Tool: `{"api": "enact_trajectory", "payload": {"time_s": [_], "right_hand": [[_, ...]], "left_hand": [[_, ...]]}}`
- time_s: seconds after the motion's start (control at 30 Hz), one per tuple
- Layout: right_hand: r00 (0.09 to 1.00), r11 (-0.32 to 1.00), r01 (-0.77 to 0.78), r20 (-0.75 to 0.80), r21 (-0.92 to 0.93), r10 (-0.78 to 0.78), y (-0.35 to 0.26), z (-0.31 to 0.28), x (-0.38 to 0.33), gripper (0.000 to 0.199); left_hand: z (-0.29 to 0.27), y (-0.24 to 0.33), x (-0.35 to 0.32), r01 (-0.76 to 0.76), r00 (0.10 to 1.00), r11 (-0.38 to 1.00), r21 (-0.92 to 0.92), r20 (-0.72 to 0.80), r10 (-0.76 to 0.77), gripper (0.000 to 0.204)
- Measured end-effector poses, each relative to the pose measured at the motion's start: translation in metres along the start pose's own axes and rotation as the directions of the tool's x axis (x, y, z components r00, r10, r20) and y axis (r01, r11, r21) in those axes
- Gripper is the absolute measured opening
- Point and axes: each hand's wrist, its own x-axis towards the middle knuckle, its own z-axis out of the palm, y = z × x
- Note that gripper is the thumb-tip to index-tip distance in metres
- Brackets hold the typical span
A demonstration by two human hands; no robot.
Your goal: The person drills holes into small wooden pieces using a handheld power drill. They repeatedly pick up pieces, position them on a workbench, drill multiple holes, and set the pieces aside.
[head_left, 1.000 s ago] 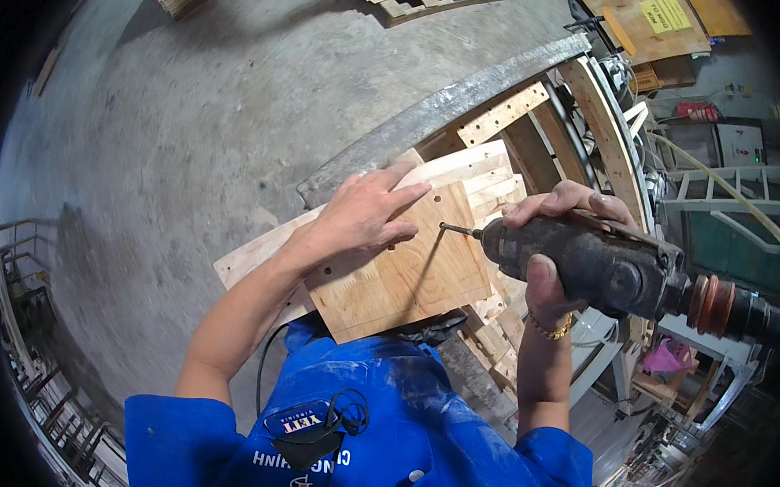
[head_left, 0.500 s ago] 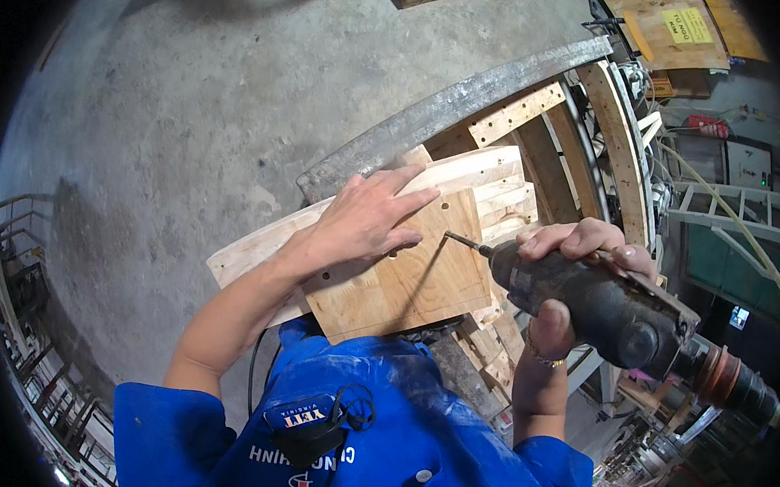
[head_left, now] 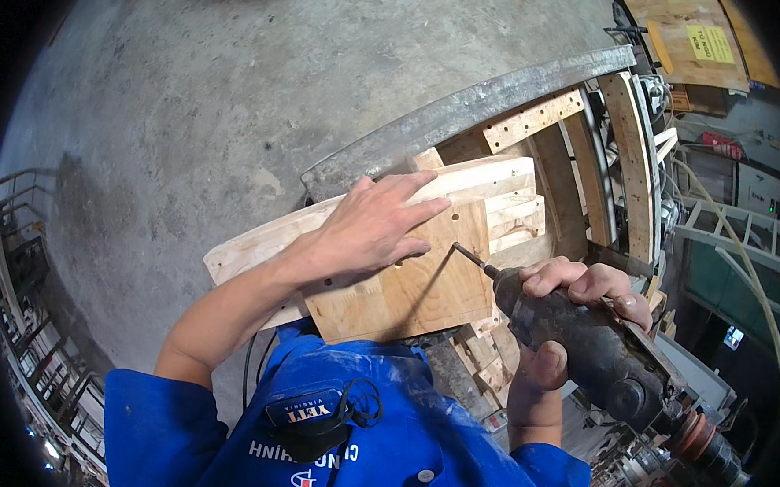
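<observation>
My left hand (head_left: 369, 225) lies on a flat wooden board (head_left: 405, 302), its fingers spread and holding nothing. Several dark round holes show in the board. In my right hand (head_left: 572, 297) is a black power drill (head_left: 592, 347), gripped around its body. A thin bit (head_left: 472, 257) sticks out from it, with the tip at the board face just right of my left fingers. Whether the tip has sunk into the wood cannot be made out. Beneath the board, pale wooden pieces (head_left: 515, 219) stick out to the right, and a long curved strip (head_left: 244, 252) runs along the far side.
A metal-edged frame (head_left: 467, 111) with wooden slats stands beyond the work, to the right. Stacked wood pieces (head_left: 489, 363) lie below the board. A pale hose (head_left: 743, 236) hangs at the far right. Concrete floor (head_left: 203, 101) stretches away on the left.
The drill's rear end has swung slightly down and toward me, while its tip stays at the board. My left hand keeps its place on the board. The whole view has shifted a little.
</observation>
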Motion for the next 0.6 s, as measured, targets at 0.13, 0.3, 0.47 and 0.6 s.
{"api": "enact_trajectory", "payload": {"time_s": [0.13,0.3,0.47,0.6], "right_hand": [[0.997,0.996,-0.083,-0.007,0.034,0.083,-0.004,-0.001,0.000,0.061],[0.999,1.000,-0.008,-0.034,0.006,0.008,0.006,-0.001,-0.003,0.067],[0.998,0.998,0.054,0.006,0.020,-0.055,0.010,-0.002,-0.003,0.067],[0.997,0.999,-0.002,-0.076,0.040,0.005,0.007,0.002,-0.007,0.067]], "left_hand": [[0.001,-0.003,0.000,-0.018,1.000,1.000,0.003,-0.020,0.018,0.056],[0.002,-0.005,0.001,-0.041,0.999,0.999,-0.003,-0.027,0.041,0.061],[0.004,-0.005,0.000,-0.033,0.997,0.999,-0.043,-0.064,0.030,0.070],[0.003,-0.004,0.000,-0.041,0.998,0.999,-0.030,-0.056,0.040,0.073]]}}
